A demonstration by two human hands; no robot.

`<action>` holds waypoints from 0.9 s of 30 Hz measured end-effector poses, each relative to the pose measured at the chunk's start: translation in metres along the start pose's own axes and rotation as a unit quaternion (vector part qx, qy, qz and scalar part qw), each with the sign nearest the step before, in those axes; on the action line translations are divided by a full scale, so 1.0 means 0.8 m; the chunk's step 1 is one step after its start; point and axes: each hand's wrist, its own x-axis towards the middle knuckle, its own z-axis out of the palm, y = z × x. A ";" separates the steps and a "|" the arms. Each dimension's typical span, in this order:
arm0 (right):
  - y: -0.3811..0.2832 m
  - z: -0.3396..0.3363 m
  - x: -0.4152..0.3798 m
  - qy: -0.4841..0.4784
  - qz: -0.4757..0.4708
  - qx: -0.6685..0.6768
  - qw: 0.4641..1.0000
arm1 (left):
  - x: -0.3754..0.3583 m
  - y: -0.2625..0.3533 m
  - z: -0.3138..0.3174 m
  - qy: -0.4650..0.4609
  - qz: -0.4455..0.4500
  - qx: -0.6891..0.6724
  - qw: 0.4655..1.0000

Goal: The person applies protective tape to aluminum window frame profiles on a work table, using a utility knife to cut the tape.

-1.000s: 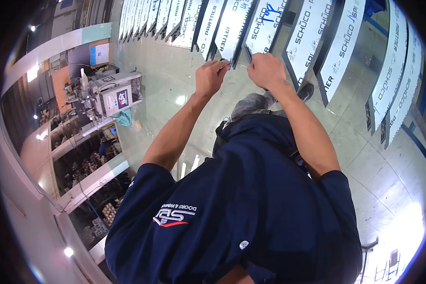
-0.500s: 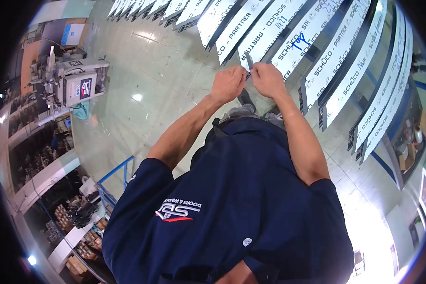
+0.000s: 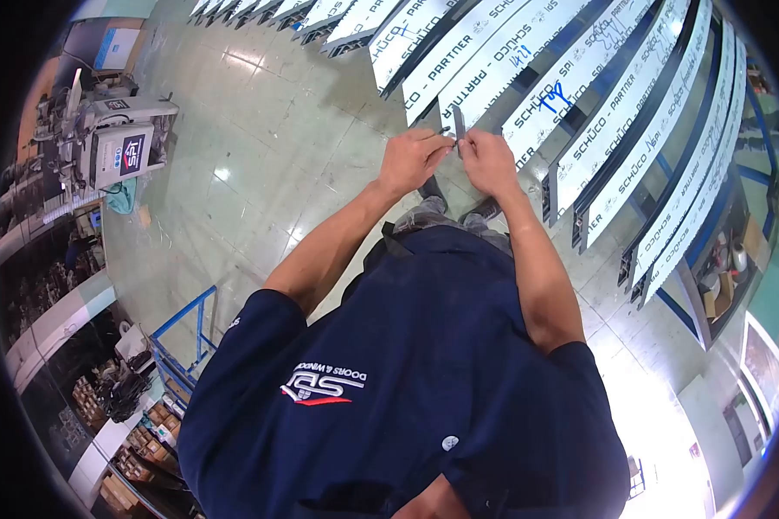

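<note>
Both of my hands are close together at the near ends of long profiles (image 3: 480, 82) covered in white printed film. My left hand (image 3: 414, 162) is closed, its thumb and fingertips pinched at something small and dark that I cannot make out. My right hand (image 3: 490, 162) is closed around the lower part of a thin grey strip (image 3: 459, 119), which stands up past its fingers. A small gap separates the two hands. Blue handwriting (image 3: 556, 97) marks one profile to the right.
A machine with a white panel (image 3: 123, 156) stands at the left. Below it are a blue metal frame (image 3: 186, 324) and shelves with boxes (image 3: 160, 424). More wrapped profiles (image 3: 692, 199) fan out at the right, beside a bin with cartons (image 3: 723, 290).
The hands have moved slightly apart, and more of the grey strip shows between them. The view has shifted a little, with the machine now further left.
</note>
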 end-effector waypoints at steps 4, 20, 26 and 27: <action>0.000 0.002 0.000 0.010 -0.005 0.004 1.000 | 0.000 -0.002 0.012 0.053 0.014 -0.003 0.999; -0.013 0.009 0.014 0.014 -0.001 -0.054 0.998 | -0.012 0.007 0.012 0.083 -0.020 -0.042 0.995; -0.017 0.012 0.016 0.006 0.027 -0.075 0.997 | -0.006 0.001 0.019 0.074 -0.060 -0.085 0.992; -0.019 0.012 0.016 0.008 0.028 -0.080 0.996 | -0.002 -0.002 0.018 0.068 -0.066 -0.095 0.991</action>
